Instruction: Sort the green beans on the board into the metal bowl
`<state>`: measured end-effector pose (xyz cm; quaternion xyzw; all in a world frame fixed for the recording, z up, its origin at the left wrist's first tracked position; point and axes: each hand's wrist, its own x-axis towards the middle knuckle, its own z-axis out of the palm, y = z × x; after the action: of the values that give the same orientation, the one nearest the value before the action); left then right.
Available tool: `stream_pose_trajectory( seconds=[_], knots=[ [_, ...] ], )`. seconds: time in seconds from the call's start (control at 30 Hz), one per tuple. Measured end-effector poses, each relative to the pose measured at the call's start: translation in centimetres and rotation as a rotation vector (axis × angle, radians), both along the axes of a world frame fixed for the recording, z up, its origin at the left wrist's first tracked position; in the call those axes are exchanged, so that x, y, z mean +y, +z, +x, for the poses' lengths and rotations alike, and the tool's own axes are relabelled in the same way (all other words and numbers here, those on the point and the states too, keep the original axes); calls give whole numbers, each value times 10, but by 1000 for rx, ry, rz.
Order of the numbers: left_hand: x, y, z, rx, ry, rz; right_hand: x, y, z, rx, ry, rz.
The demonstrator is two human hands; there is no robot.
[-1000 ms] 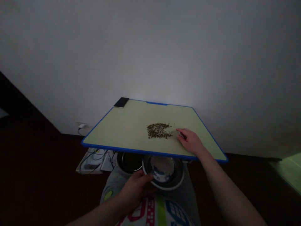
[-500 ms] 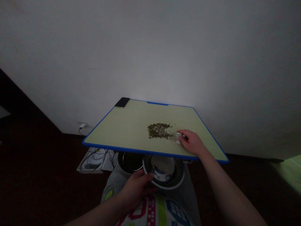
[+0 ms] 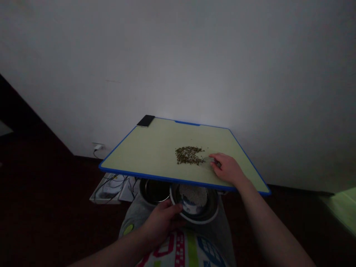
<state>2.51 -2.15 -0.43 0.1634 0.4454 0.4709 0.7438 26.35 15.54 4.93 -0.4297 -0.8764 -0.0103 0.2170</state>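
Observation:
A small pale green table with a blue rim (image 3: 155, 152) stands over my lap. On it lies a heap of small dark green grains (image 3: 189, 155). My right hand (image 3: 228, 168) rests on the tabletop just right of the heap, fingers curled around a small clear cup (image 3: 209, 161) at the heap's edge. Below the table's front edge, my left hand (image 3: 161, 220) grips the rim of a metal bowl (image 3: 207, 211) holding whitish grains. A second, darker metal bowl (image 3: 151, 191) sits just to its left.
A dark phone (image 3: 145, 120) lies on the table's far left corner. A white wall rises behind the table. On the dark floor at left are a white tray with cables (image 3: 111, 187) and a wall plug (image 3: 97, 147). Patterned cloth covers my lap (image 3: 183, 252).
My right hand and the clear cup shifted slightly at the right edge of the heap. The left hand stays on the bowl's rim.

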Motion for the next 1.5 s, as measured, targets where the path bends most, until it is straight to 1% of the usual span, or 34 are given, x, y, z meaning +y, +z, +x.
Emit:
stream_pose_trajectory(
  seconds=[0.1, 0.27, 0.4, 0.63, 0.83, 0.97, 1.13, 1.27, 1.5],
  knots=[
    [0, 2, 0, -6, -1, 18, 3, 0, -3, 48, 21, -18],
    [0, -1, 0, -23, 3, 24, 2, -10, -3, 186, -6, -54],
    [-1, -2, 1, -23, 5, 23, 0, -14, -1, 223, -14, -59],
    [-3, 2, 1, -26, 13, 9, 0, -12, -1, 205, -16, -77],
    [-1, -5, 0, -28, 8, 7, 1, -11, -5, 172, 17, -77],
    [-1, -8, 0, -22, 4, 11, 2, -12, -7, 147, 15, -95],
    [-1, -7, 1, -21, 14, 5, 1, -11, -12, 153, 7, -102],
    [0, -6, 0, -30, 12, 16, 0, -9, -16, 141, 36, -106],
    [-1, -2, 1, -28, 12, 12, -1, -6, -15, 112, 95, -145]
  ],
)
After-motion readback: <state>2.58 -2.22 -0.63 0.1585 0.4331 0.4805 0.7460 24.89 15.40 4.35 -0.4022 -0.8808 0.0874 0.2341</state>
